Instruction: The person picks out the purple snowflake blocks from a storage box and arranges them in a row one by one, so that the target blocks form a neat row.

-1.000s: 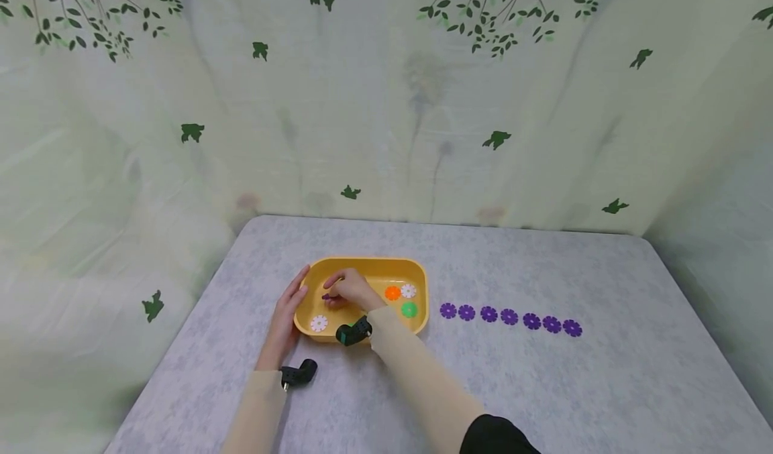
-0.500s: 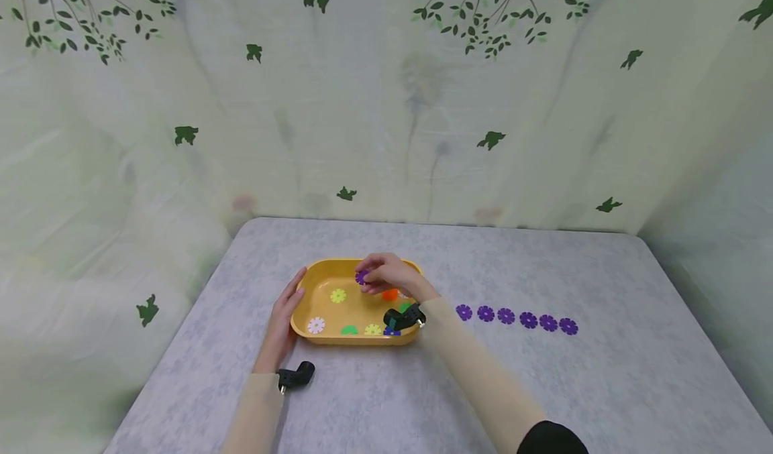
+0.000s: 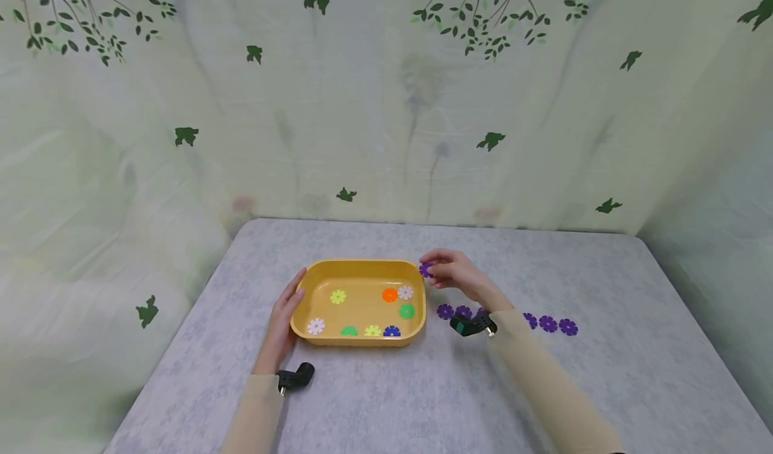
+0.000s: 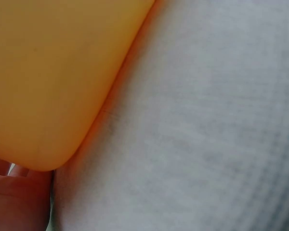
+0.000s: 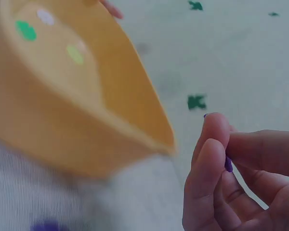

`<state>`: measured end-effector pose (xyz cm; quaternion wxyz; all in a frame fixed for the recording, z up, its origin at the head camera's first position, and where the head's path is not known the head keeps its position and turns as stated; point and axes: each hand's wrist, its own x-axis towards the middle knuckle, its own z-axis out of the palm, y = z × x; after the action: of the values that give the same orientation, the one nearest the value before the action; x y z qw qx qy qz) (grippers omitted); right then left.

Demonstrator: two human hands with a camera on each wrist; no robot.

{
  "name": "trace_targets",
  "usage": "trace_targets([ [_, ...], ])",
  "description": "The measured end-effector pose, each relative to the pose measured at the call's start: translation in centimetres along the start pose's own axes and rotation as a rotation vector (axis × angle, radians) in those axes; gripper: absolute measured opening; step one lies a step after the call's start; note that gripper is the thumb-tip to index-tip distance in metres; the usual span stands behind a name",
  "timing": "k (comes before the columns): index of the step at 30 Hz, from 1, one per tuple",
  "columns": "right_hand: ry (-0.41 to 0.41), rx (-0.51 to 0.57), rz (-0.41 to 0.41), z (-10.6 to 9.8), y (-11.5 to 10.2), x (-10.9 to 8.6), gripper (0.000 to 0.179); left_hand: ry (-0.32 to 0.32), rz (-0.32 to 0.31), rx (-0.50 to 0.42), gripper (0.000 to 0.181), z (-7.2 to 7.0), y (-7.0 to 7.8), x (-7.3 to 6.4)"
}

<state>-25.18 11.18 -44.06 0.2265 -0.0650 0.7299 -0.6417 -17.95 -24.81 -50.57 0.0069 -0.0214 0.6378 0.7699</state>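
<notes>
In the head view my right hand [image 3: 461,276] pinches a purple flower-shaped disc [image 3: 425,269] just off the right end of a yellow tray [image 3: 359,341]. Only slivers of that purple disc [image 5: 229,164] show between thumb and fingers in the right wrist view. My left hand [image 3: 284,313] rests along the tray's left side, its fingers fairly straight against the outer wall. The left wrist view shows part of this hand [image 4: 19,199] beside the yellow wall. Inside the tray lie several flower discs, among them an orange one [image 3: 389,295], a blue one [image 3: 391,331] and a green one [image 3: 406,311].
A row of purple flower discs [image 3: 548,324] runs along the grey tabletop [image 3: 386,400] to the right of the tray. My right wrist and its camera cover the row's middle. A pale leaf-patterned curtain [image 3: 374,105] stands behind the table.
My right hand has lifted the purple disc out of the tray and carried it rightward past the tray's right end. My left hand stays at the tray's left side.
</notes>
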Motion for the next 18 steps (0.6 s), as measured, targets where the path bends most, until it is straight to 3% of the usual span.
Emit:
trace_targets([
  [7, 0.090, 0.051, -0.024, -6.9, 3.6, -3.9, 0.038, 0.002, 0.002, 0.008, 0.049, -0.1, -0.2, 0.1],
  [12, 0.191, 0.113, 0.003, -11.5, 6.2, -7.6, 0.039, -0.005, 0.004, 0.006, 0.049, 0.0, -0.3, 0.1],
  [18, 0.269, 0.153, 0.011, -16.1, 9.0, -12.3, 0.021, 0.002, 0.004, 0.023, 0.049, 0.1, -0.2, 0.1],
])
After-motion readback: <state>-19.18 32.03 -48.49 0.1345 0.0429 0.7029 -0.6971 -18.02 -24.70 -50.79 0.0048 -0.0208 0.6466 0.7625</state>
